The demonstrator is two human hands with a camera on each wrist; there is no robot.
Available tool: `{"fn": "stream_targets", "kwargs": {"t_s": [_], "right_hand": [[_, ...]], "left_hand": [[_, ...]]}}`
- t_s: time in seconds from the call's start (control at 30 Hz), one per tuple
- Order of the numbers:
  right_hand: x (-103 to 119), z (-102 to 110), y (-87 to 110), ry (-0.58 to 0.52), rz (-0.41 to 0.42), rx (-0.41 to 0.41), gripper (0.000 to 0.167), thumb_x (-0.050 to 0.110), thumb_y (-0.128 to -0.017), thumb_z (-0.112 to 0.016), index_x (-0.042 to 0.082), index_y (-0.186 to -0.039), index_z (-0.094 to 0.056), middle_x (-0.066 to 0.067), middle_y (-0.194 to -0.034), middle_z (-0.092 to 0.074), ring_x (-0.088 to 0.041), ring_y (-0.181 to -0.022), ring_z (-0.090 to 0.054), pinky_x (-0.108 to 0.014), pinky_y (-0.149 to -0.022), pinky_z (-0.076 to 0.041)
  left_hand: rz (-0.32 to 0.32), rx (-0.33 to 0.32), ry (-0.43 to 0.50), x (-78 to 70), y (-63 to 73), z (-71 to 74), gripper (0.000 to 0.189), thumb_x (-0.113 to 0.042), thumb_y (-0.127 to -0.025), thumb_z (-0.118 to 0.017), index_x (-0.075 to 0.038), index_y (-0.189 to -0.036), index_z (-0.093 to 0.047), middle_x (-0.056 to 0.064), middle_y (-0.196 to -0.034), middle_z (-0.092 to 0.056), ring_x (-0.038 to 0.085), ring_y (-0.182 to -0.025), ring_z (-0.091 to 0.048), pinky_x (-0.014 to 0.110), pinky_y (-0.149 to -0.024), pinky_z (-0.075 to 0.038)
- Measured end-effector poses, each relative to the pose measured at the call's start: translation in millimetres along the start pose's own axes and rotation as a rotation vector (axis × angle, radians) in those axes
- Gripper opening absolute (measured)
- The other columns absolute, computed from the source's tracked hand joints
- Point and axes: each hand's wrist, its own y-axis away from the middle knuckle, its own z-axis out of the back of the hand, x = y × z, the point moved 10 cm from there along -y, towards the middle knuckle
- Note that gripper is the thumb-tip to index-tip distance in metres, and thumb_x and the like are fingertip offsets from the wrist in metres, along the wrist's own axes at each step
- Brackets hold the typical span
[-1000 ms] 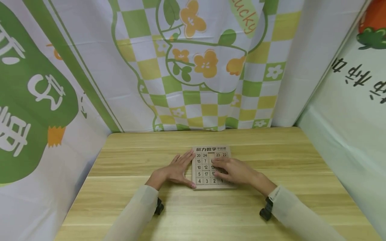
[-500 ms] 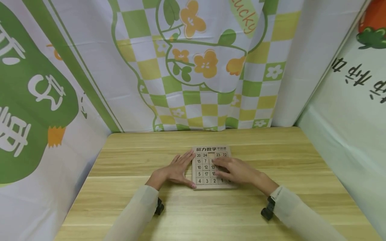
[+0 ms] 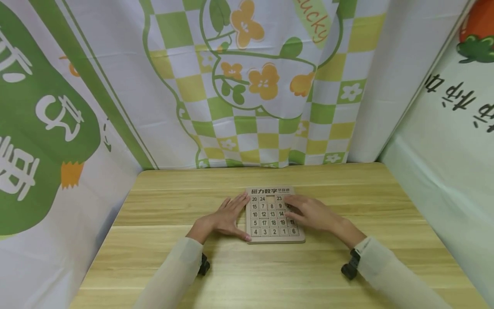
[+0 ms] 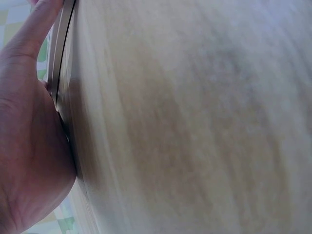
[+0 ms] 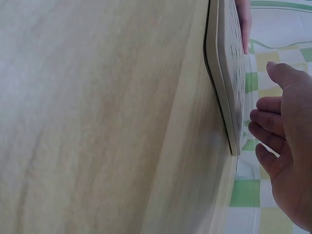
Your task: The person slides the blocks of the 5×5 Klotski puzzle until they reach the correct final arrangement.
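Note:
A wooden sliding number puzzle (image 3: pixel 275 240) lies flat on the table, its number tiles (image 3: pixel 273 222) in rows. The top row has an open slot (image 3: pixel 270 199) between tiles 24 and 23. My left hand (image 3: pixel 224 221) is spread along the puzzle's left edge, with the thumb at the lower left corner. Over the right-hand columns hovers my right hand (image 3: pixel 314 215), covering some upper right tiles. In the right wrist view the fingers of my right hand (image 5: pixel 292 126) are loosely bent, apart from the puzzle's face (image 5: pixel 236 63), holding nothing.
The pale wood-grain table (image 3: pixel 247 274) stretches around the puzzle on all sides. Behind it hangs a green and yellow checked cloth (image 3: pixel 247 128), with printed white cloth (image 3: pixel 444 171) at the right. Black wrist cameras (image 3: pixel 350 266) sit on both forearms.
My right hand has shifted to the right across the puzzle, uncovering middle tiles such as 8, 9 and 14, and now hiding tile 22. The left hand stays put.

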Motion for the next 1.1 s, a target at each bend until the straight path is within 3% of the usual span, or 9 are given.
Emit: {"fn": "stream_targets", "kwargs": {"t_s": [0.27,0.63,0.87,1.1], "right_hand": [[-6,0,2.6,0.005,-0.017,0.026,0.055,0.033,-0.106,-0.067,-0.004,-0.146,-0.059,-0.025,-0.149,-0.059,-0.044,-0.137,-0.058,-0.059,-0.116,-0.045],[-11,-2,2.8,0.002,-0.038,0.045,0.055,0.032,-0.106,-0.067,-0.004,-0.146,-0.059,-0.025,-0.15,-0.059,-0.044,-0.137,-0.057,-0.059,-0.117,-0.044],[-12,-3,3.3,0.008,-0.028,0.053,0.055,0.031,-0.105,-0.068,-0.004,-0.146,-0.059,-0.025,-0.149,-0.059,-0.043,-0.137,-0.058,-0.058,-0.116,-0.045],[-10,-3,1.8,0.021,-0.026,0.052,0.054,0.03,-0.104,-0.068,-0.005,-0.144,-0.06,-0.026,-0.148,-0.06,-0.045,-0.136,-0.058,-0.059,-0.117,-0.044]], "left_hand": [[0.009,0.014,0.028,-6.3,3.5,3.4,0.144,-0.086,-0.072,-0.074,-0.014,-0.172,0.0,0.006,-0.179,0.011,0.027,-0.165,0.006,0.06,-0.13,0.006],[0.004,0.003,-0.022,4.2,-1.1,-3.0,0.147,-0.096,-0.069,-0.066,-0.017,-0.172,0.004,0.005,-0.178,0.014,0.026,-0.165,0.006,0.059,-0.131,0.004],[-0.001,0.003,-0.007,2.1,-1.3,-1.0,0.146,-0.09,-0.07,-0.072,-0.015,-0.172,0.003,0.006,-0.178,0.012,0.028,-0.165,0.006,0.061,-0.13,0.005],[-0.003,-0.012,-0.021,4.7,-1.3,-2.3,0.148,-0.099,-0.067,-0.063,-0.016,-0.172,0.002,0.005,-0.179,0.011,0.027,-0.165,0.004,0.059,-0.131,0.002]]}}
